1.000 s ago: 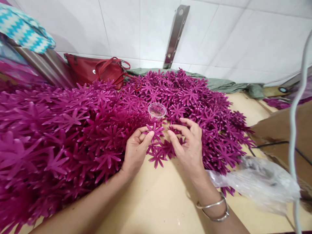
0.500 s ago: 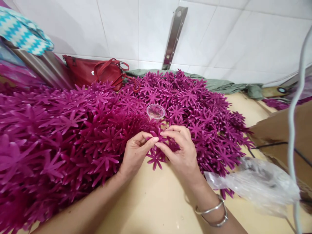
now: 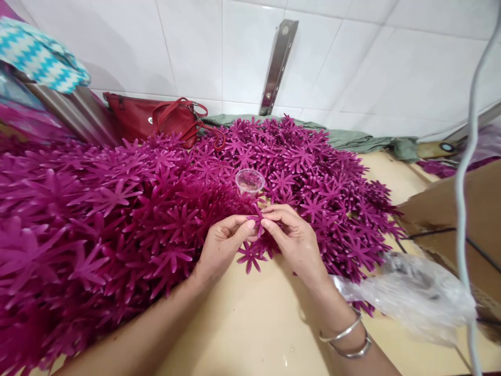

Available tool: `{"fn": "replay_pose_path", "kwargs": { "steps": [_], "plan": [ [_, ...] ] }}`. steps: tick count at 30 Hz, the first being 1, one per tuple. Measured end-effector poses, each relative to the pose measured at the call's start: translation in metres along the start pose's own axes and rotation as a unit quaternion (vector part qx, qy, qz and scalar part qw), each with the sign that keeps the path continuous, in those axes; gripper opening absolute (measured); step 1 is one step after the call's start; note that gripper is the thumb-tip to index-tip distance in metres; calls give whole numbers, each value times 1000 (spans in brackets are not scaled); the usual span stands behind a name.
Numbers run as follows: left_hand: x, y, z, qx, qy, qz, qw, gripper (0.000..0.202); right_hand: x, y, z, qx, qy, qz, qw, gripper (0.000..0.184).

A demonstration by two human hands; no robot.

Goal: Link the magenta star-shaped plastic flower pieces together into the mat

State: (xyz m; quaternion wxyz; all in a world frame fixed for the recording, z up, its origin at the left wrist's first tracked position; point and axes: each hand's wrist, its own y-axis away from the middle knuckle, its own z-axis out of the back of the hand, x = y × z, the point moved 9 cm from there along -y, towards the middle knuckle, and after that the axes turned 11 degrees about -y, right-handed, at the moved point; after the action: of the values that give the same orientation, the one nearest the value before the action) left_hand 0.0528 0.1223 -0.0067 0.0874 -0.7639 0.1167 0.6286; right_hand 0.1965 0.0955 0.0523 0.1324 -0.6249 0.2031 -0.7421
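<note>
Between my two hands is a small purple artificial flower (image 3: 257, 219), its narrow petals pinched from both sides. My left hand (image 3: 224, 241) grips it with thumb and forefinger. The thumb and fingertips of my right hand (image 3: 296, 237) close on its other side. Just below the fingers, another purple flower piece (image 3: 251, 257) lies flat on the pale tabletop (image 3: 250, 318). A round clear plastic cup (image 3: 249, 181) stands right behind my hands; small bits inside it are too unclear to name. Heaped purple flowers (image 3: 117, 209) surround the hands on the left, back and right.
A red handbag (image 3: 135, 116) rests at the back left by the tiled wall. On the right lie a crumpled clear plastic bag (image 3: 415, 297) and a cardboard box (image 3: 450, 219). A pale cable (image 3: 462, 209) hangs down in front of them. Green cloth (image 3: 352, 140) runs along the wall.
The held flower has turned between my fingers, and its petals now stand more upright. My right hand has shifted slightly, with its thumb now against the flower. The view has moved a little.
</note>
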Motion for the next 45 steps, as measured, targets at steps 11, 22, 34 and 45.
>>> {"fn": "replay_pose_path", "kwargs": {
  "steps": [11, 22, 34, 45],
  "plan": [
    [0, 0, 1, -6, -6, 6, 1000, 26, 19, 8, 0, -57, 116, 56, 990, 6],
    [-6, 2, 2, -34, 8, 0, 999, 31, -6, 4, -7, -9, -69, -72, 995, 11],
    [-1, 0, 7, -24, 2, -31, 999, 16, 2, 8, -5, -23, 12, -10, 1000, 12],
    [-12, 6, 6, -56, -63, -43, 995, 18, -5, 8, -2, -25, -3, -64, 998, 6]
  ]
}}
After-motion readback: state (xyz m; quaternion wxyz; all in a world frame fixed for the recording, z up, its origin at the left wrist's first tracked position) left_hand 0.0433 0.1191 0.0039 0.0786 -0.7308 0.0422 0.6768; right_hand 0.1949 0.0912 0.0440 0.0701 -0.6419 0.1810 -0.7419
